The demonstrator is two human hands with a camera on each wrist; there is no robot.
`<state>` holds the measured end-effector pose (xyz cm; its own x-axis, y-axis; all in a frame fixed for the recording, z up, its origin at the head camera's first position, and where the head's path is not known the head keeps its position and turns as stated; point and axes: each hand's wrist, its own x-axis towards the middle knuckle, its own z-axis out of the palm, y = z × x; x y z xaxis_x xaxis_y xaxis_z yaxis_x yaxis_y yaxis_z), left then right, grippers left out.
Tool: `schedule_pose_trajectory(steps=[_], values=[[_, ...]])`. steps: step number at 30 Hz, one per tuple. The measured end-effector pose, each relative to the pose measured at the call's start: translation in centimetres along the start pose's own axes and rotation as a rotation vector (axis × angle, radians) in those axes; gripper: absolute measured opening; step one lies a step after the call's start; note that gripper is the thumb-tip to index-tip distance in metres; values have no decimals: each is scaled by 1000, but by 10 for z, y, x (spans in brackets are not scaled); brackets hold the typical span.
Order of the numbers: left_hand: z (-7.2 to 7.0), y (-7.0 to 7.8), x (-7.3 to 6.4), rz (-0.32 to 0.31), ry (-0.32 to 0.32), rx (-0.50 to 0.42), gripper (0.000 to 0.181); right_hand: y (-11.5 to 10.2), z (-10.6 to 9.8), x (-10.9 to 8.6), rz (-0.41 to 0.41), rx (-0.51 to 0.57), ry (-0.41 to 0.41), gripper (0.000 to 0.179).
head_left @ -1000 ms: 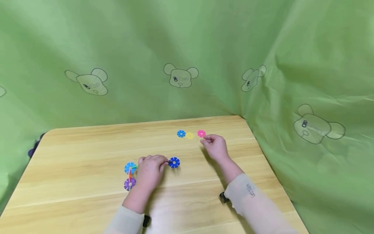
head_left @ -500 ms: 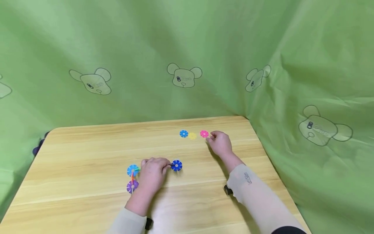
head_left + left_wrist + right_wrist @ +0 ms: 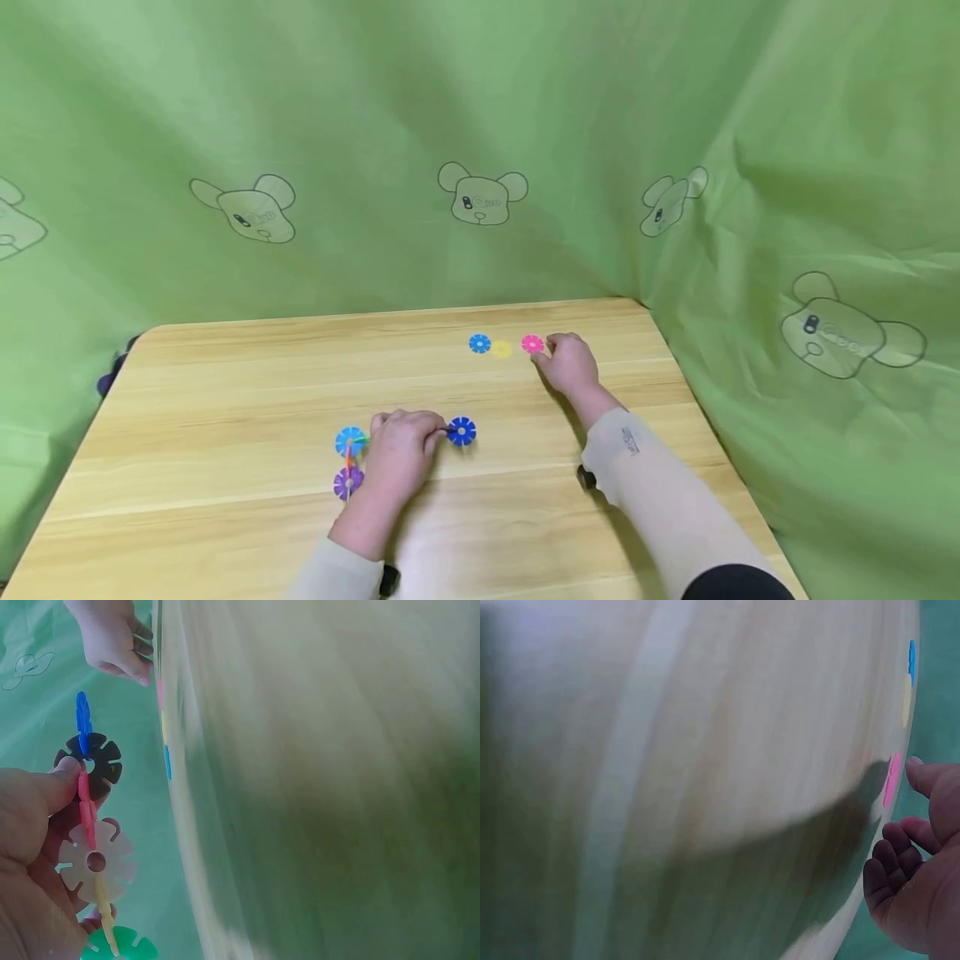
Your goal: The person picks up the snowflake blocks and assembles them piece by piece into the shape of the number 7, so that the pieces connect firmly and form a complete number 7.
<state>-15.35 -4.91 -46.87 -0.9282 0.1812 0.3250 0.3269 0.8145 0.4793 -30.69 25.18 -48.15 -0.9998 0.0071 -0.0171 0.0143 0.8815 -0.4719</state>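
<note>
My left hand (image 3: 402, 452) holds a chain of slotted plastic snowflake discs above the wooden table. In the left wrist view, its thumb presses on the black disc (image 3: 111, 763), between a blue disc (image 3: 83, 720) and a pink disc (image 3: 88, 814). A clear white disc (image 3: 112, 879), a yellow one (image 3: 105, 911) and a green one (image 3: 124, 946) follow. The head view also shows light blue (image 3: 347, 440) and purple (image 3: 345, 482) discs at the chain's other end. My right hand (image 3: 572, 364) has thumb and forefinger spread apart at the right edge of a loose pink disc (image 3: 532, 344).
Left of the loose pink disc lie a yellow disc (image 3: 502, 349) and a blue disc (image 3: 480, 343), flat near the back of the table (image 3: 247, 375). A green curtain (image 3: 360, 267) with printed bear heads rises behind and at the right.
My right hand has moved from below the loose pink disc to its right edge, and its thumb and forefinger have spread. My left hand keeps its hold on the chain. The head view has shifted slightly.
</note>
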Motion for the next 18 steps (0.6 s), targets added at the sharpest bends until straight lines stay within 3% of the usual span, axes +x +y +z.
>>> schedule_pose_trajectory(steps=[18], values=[[1,-7,-1,-9,4,-12,6,-8,15,24,66,-21,-46,55]])
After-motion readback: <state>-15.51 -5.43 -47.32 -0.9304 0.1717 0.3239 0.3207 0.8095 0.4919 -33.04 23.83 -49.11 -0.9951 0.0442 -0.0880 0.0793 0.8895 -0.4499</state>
